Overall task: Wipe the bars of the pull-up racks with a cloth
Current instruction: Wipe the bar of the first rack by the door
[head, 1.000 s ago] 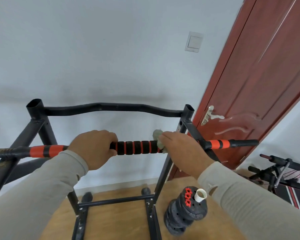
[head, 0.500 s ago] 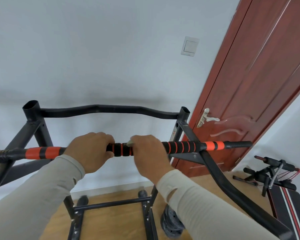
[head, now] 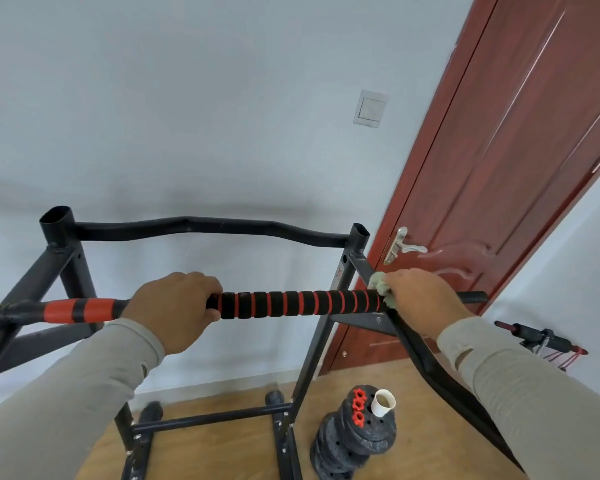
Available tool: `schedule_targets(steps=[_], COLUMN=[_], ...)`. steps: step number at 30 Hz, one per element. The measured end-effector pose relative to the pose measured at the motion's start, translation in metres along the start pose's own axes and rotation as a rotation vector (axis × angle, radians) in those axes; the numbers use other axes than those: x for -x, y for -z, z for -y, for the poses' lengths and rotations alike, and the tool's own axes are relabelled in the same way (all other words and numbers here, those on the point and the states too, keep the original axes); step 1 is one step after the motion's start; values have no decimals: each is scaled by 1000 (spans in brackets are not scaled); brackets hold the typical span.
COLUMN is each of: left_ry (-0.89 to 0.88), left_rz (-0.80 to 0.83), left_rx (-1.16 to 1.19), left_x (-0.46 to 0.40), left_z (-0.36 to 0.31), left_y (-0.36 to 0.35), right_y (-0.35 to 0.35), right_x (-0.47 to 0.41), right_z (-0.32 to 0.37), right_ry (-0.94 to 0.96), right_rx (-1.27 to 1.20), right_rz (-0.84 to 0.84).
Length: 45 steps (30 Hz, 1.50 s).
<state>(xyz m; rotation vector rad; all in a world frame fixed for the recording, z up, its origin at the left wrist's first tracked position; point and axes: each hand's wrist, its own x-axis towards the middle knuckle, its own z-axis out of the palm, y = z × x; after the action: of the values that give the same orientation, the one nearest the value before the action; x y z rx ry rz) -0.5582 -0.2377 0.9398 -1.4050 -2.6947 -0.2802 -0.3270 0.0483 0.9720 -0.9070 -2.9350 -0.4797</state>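
Could lose the cloth [head: 381, 289] from here: only a small greenish wad shows at the thumb side of the right hand [head: 423, 299], so a fast stroke over the ribbed foam may drag it out of the fingers and let it fall to the floor below. Could also miss dirt in the grooves between the red rings, since a bunched cloth rides over the ridges only. May shake the rack [head: 326, 344] too, if pushed hard sideways; the left hand [head: 174, 310] grips the bar [head: 291, 304] with fingers curled over the top, probably to steady it. Right hand curled round bar and cloth together, pressing the cloth on the foam near the bar's right end. Bar runs level between the two hands and beyond each: black foam with thin red rings between them, a wide red-and-black band beyond the left hand, a short bare black end beyond the right hand. Foam looks soft and slightly worn, no clear stains visible. Second bar [head: 201, 227], plain black and wavy, sits above and beyond both hands, seemingly not yet touched.
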Motion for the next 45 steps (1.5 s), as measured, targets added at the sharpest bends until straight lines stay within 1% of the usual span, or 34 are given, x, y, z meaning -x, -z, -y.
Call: schedule_targets(steps=[2,5,8,9,10,11,14,15,18,20,22,25,27,28,30,32,38,40,43,45], left_ry=[-3,2,10,12,15,16,19,23,20,22,23,21,20,20,29,38,48,51,87,104], left_rz=[2,12,12,9,5,1,5,6,5,-1,-10,-11,-9,-7,-3,12,89,144,223,236], left_rx=[-5,-3,0,1,2,6,24,31,52,59,65,73,71,80,85,77,36,-5,-9,6], left_x=[0,0,1,2,2,2,1,2,1,1,1,0,-1,0,0,-1,-5,-3,-2,-2], left_z=[0,0,0,0,0,1,2,3,4,5,6,6,7,7,6,6,13,22,38,43], left_y=[0,1,2,1,1,0,-1,-1,-2,-2,-3,-5,-5,-5,-4,-3,1,5,12,13], right_y=[-2,-3,-6,-3,0,2,5,5,14,23,27,21,14,10,3,-5,-26,-31,-34,-31], right_x=[1,-3,-7,-6,-6,-8,-13,-15,-16,-19,-25,-33,-34,-34,-34,-35,-36,-37,-37,-37], right_z=[12,66,128,145,154,157,139,131,122,123,119,112,116,119,125,129,137,136,135,138], right_ry=[-19,23,119,155,178,186,195,226,356,343,284,247,279,320,422,468,450,464,448,407], right_rx=[-105,-265,-372,-440,-518,-598,-762,-779,-769,-823,-849,-759,-661,-601,-508,-483,-406,-384,-326,-302], right_rz=[2,-13,-167,-200,-196,-174,-14,27,77,119,135,190,256,236,118,15,-145,-188,-224,-240])
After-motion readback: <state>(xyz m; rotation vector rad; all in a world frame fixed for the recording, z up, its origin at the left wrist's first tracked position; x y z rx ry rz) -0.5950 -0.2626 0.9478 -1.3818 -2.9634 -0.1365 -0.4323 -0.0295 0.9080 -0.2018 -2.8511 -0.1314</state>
